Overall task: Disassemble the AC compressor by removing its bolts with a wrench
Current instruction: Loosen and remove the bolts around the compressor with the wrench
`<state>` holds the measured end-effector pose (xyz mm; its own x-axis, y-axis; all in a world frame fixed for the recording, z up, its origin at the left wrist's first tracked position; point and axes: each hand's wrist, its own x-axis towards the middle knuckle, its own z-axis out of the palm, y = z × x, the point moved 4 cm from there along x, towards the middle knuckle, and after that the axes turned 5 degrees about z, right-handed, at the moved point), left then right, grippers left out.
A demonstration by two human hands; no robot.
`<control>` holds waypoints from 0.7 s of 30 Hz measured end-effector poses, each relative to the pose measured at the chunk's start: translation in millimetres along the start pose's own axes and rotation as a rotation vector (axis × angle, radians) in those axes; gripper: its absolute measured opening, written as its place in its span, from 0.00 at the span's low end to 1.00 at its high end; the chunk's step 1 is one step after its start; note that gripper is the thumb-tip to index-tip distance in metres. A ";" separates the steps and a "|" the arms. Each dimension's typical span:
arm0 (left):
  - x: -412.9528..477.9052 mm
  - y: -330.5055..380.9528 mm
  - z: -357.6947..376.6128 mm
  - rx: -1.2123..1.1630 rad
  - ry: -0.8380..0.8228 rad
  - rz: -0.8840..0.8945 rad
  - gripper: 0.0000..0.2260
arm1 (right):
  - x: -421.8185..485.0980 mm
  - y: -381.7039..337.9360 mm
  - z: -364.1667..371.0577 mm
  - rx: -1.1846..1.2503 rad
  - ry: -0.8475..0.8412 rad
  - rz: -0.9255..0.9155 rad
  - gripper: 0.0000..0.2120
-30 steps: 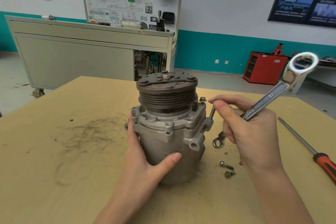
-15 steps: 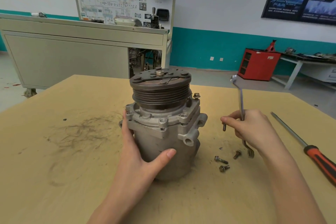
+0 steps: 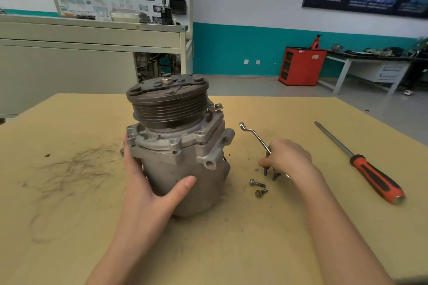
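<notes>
Left hand (image 3: 148, 183) clasps the compressor (image 3: 185, 164): thumb across the near face, fingers round the left side. Right hand (image 3: 289, 159) sits low just right of it, fingers curled round the wrench (image 3: 253, 134) shank. The same fingertips pinch a bolt (image 3: 265, 171), thread down, tip at the table (image 3: 69, 215) or just off it; can't tell which.

Two loose bolts (image 3: 257, 183) lie just nearer me than those fingertips, beside the compressor's base.

Compressor stands upright mid-table, pulley (image 3: 169, 104) on top. Wrench ring end rises up and away, near the housing, not touching. One flange bolt (image 3: 218, 107) sits raised at the far right corner of the flange.

Screwdriver (image 3: 370, 171) lies well to the right, red-and-black handle toward me.

Beyond the table: grey bench (image 3: 69, 65) on the left, red cabinet (image 3: 301, 66) by the teal wall.
</notes>
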<state>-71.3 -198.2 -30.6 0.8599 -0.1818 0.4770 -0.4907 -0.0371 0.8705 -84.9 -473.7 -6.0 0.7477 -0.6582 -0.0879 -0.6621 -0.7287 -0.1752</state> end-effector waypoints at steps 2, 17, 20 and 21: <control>0.0 0.3 0.2 0.001 -0.002 -0.002 0.54 | -0.3 -0.2 1.2 -0.022 -0.014 0.014 0.12; -7.6 3.4 3.4 -0.040 0.069 -0.098 0.55 | 0.7 -2.7 4.2 -0.092 0.006 -0.003 0.16; -15.5 8.3 11.6 -0.008 0.121 -0.138 0.59 | -1.0 -2.4 2.8 -0.096 -0.004 0.006 0.17; -16.6 10.0 14.5 0.012 0.129 -0.138 0.61 | -1.5 -2.2 1.0 -0.090 0.011 0.000 0.15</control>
<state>-92.5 -209.8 -31.5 0.9297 -0.0471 0.3654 -0.3678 -0.0652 0.9276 -84.4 -470.9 -6.5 0.7477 -0.6596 -0.0766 -0.6640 -0.7427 -0.0861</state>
